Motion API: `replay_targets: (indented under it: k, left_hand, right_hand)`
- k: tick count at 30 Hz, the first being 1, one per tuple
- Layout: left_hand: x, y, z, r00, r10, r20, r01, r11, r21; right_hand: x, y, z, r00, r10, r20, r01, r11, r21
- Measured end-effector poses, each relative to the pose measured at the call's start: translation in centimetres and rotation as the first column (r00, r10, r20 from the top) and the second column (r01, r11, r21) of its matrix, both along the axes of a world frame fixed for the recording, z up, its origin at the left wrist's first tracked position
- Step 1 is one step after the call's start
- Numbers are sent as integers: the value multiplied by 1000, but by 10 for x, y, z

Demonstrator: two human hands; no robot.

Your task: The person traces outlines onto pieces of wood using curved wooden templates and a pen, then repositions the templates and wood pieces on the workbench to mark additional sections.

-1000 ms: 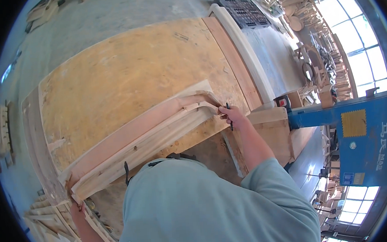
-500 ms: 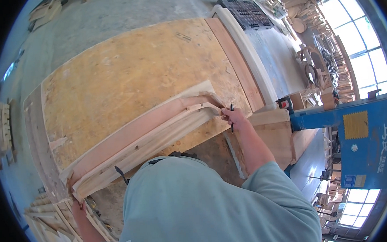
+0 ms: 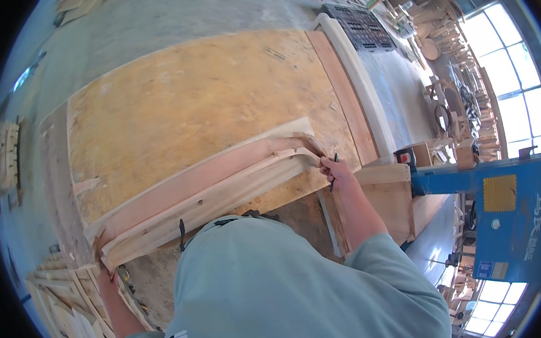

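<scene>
A long, shallowly curved wooden strip (image 3: 222, 183) with a bent right end lies along the near edge of a big plywood tabletop (image 3: 216, 92). It rests on a paler, wider board (image 3: 220, 206). My right hand (image 3: 335, 168) is closed on the strip's right end, a slim black pen (image 3: 331, 185) sticking out between its fingers. At the strip's far left end is my left hand (image 3: 108, 273); its fingers are small and partly hidden by the wood, so their grip is unclear.
A blue machine (image 3: 502, 217) stands at the right beside a wooden box-like block (image 3: 383, 193). Wooden frame pieces (image 3: 68, 299) are stacked at lower left. A dark pallet (image 3: 358, 27) lies on the floor beyond the table. Many wooden parts line the window wall.
The scene has shifted a little to the right in the picture as my head turned slightly. Both hands remain at the strip's two ends, and the pen is still in my right hand.
</scene>
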State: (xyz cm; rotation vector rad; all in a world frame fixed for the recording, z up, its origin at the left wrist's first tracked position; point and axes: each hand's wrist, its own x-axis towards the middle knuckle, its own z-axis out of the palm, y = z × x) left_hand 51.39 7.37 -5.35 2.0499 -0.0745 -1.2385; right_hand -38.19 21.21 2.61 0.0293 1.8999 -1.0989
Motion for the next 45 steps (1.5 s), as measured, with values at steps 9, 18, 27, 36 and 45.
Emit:
replay_targets:
  k: [9, 18, 27, 36, 45]
  left_hand:
    - [-23, 5, 13, 994, -17, 110, 13, 999, 39]
    - [-50, 1, 42, 973, -4, 229, -30, 989, 146]
    - [-42, 4, 24, 966, -38, 256, -18, 977, 214]
    - [-56, -13, 34, 958, -125, 256, 50, 958, 282]
    - [-9, 5, 12, 984, 37, 176, -74, 975, 209]
  right_hand:
    - [-10, 9, 4, 993, 44, 107, -44, 999, -2]
    - [-20, 8, -5, 985, 98, 142, -102, 995, 21]
    - [-35, 3, -7, 975, 110, 191, -123, 991, 57]
    - [-34, 11, -5, 981, 104, 163, -115, 991, 63]
    - [-23, 1, 2, 969, 177, 171, -189, 980, 59]
